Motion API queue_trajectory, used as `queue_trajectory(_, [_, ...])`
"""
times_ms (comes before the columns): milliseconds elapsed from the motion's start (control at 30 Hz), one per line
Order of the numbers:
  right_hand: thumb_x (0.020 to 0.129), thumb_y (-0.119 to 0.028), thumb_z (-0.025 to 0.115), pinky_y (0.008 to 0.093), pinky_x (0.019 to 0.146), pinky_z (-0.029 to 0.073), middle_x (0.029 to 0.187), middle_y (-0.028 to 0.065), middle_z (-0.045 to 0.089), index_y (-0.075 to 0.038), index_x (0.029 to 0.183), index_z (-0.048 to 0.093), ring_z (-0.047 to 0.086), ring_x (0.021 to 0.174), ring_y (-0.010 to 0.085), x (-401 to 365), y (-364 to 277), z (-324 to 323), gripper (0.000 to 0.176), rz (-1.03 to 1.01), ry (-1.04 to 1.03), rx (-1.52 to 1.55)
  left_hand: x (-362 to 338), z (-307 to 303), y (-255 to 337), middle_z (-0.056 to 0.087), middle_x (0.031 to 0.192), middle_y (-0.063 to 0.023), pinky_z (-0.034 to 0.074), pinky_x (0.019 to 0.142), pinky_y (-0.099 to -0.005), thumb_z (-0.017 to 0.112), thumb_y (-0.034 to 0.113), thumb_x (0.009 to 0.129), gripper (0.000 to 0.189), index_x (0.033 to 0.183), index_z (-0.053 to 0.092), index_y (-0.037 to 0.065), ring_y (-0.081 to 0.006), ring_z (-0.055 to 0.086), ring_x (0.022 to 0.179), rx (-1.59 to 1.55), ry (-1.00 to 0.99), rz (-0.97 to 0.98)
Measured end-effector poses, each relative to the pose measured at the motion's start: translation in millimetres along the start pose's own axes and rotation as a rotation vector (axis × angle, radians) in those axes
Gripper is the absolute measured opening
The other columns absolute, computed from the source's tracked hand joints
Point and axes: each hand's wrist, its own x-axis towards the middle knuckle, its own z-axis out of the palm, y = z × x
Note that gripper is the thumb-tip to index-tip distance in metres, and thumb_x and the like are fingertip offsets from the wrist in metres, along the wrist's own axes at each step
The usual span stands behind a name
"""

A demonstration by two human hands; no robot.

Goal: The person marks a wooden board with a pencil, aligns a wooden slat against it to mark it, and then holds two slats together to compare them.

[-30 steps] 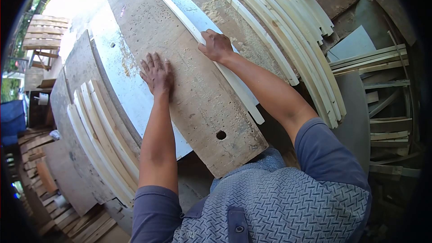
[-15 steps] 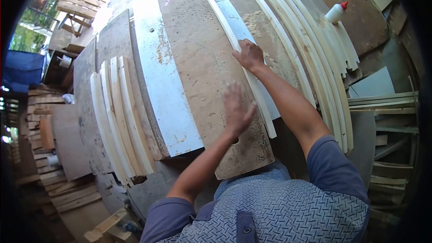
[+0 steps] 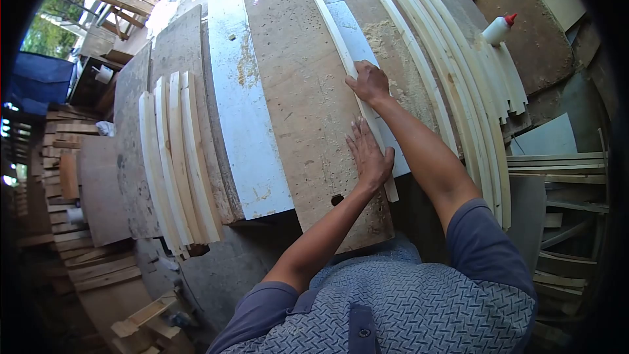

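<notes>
We have our right hand closed around the edge of a long, pale wooden strip, thumb on the near side and fingers curled over. Our left hand is open, fingers extended and lying close to flat on the worn brown board, its thumb side over the strip's near part.

The strip is slim, straight-edged and smooth-looking, running lengthwise along the board's right edge. The board under our left palm is scuffed and pitted with small holes, with one larger dark hole near its close end. On its left lies a bluish-white panel with brown smears; farther left, a few light wood strips rest on the tabletop. To our right we see crumbly sawdust, long curved-looking strips and a white bottle with a red tip.
</notes>
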Motion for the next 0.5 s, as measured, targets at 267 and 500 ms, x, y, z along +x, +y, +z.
queue_trajectory(267, [0.080, -0.037, 0.069, 0.0460, 0.088, 0.052, 0.110, 0.0167, 0.064, -0.003, 0.103, 0.065, 0.064, 0.100, 0.0374, 2, 5, 5, 0.042, -0.011, -0.005, -0.002, 12, 2, 0, 0.013, 0.158, -0.0305, -0.008, 0.118, -0.0552, 0.063, 0.019, 0.077, 0.100, 0.151, 0.003, -0.008, -0.0419, 0.001, 0.150, -0.002, 0.064, 0.002])
queue_trajectory(500, [0.082, -0.039, 0.068, 0.0462, 0.088, 0.052, 0.111, 0.0162, 0.064, -0.003, 0.103, 0.065, 0.064, 0.101, 0.0372, 1, 2, 2, 0.042, 0.003, -0.018, -0.014, 19, 15, -5, 0.016, 0.157, -0.0314, -0.008, 0.118, -0.0559, 0.059, 0.015, 0.077, 0.095, 0.151, 0.004, -0.010, -0.0422, 0.001, 0.150, 0.011, 0.100, -0.007])
